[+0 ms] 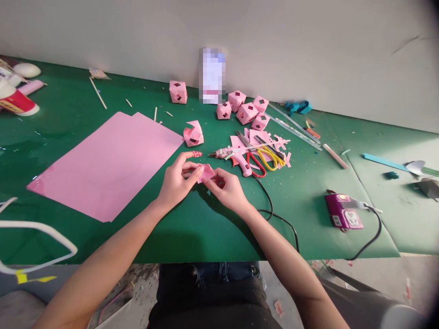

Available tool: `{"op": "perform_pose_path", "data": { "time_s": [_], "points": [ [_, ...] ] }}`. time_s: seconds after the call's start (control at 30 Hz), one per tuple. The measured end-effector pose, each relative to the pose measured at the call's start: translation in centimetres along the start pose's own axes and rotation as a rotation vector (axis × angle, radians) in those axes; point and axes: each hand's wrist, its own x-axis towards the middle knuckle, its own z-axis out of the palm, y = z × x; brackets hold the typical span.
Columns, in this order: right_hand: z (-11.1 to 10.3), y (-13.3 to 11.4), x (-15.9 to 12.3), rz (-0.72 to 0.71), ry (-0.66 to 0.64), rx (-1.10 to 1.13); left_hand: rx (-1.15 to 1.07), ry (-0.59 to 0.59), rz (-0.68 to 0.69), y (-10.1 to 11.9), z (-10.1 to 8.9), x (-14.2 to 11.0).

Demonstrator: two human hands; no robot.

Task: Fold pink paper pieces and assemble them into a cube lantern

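Between my two hands, over the green table, is a small folded piece of pink paper point(206, 172). My left hand point(180, 176) pinches its left side with the thumb, while the index finger, wrapped in something red and white, points away from it. My right hand point(226, 186) grips the paper's lower right edge, its fingers curled and partly hidden. Just beyond the hands stands a partly open pink paper shape point(194, 134). A pink glue gun point(240, 156) lies to the right, close to red-handled scissors point(255, 165) and yellow-handled scissors point(270, 157).
Large pink sheets point(109, 164) lie at left. Several pink paper polyhedra point(247, 113) and a blurred upright screen point(212, 75) stand by the wall. Paper scraps point(260, 136) lie under the tools. At right is a purple power socket point(343, 212); a black cord point(270, 196) crosses the table.
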Motion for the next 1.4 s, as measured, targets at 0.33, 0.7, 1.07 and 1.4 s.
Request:
{"op": "perform_pose_path", "data": {
  "time_s": [0.33,0.7,1.07,1.4],
  "points": [
    [-0.9,0.3,0.3,-0.132,0.167,-0.042,0.280,-0.045,0.280,-0.4,0.4,-0.4],
    [-0.9,0.1,0.3,-0.088,0.148,-0.032,0.110,-0.015,0.085,0.4,0.3,-0.2],
    [0.7,-0.3,-0.5,-0.104,0.285,-0.049,-0.192,-0.083,-0.164,0.9,0.9,-0.1],
    [-4.3,2.7,2.1,-0.121,0.556,-0.608,0.047,0.116,-0.100,-0.2,-0.1,0.5]
  ]
}}
